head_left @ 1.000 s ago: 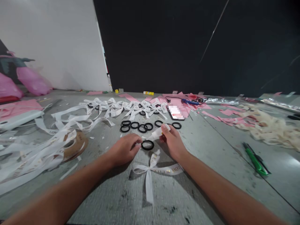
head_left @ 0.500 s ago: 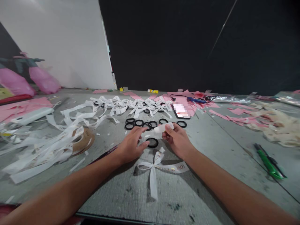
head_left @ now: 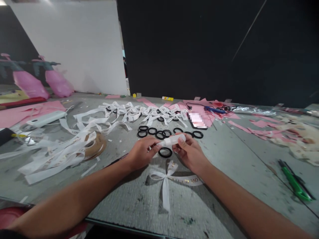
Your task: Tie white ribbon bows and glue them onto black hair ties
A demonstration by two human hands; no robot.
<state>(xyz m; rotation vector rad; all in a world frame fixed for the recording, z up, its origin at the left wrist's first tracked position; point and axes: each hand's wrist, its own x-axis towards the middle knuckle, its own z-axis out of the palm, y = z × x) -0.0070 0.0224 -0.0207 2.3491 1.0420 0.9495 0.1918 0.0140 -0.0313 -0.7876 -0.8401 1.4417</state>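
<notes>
My right hand (head_left: 189, 152) grips a small white glue tube (head_left: 174, 140), held level above the grey table (head_left: 224, 172). My left hand (head_left: 142, 152) pinches the tube's left tip with thumb and fingers. Just below the tube a single black ring (head_left: 165, 152) lies on the table between my hands. A tied white ribbon bow (head_left: 165, 177) with gold lettering lies nearer to me, under my right wrist.
A row of several black rings (head_left: 159, 132) lies beyond my hands, with finished white bows (head_left: 139, 114) behind them. A ribbon spool (head_left: 96, 147) and loose ribbon lie left. A phone (head_left: 197, 120), pink paper scraps (head_left: 249, 124) and a green cutter (head_left: 295, 182) lie right.
My left hand has left the black ring and moved up to the tube's tip. My right hand has turned the tube level. The camera has shifted left.
</notes>
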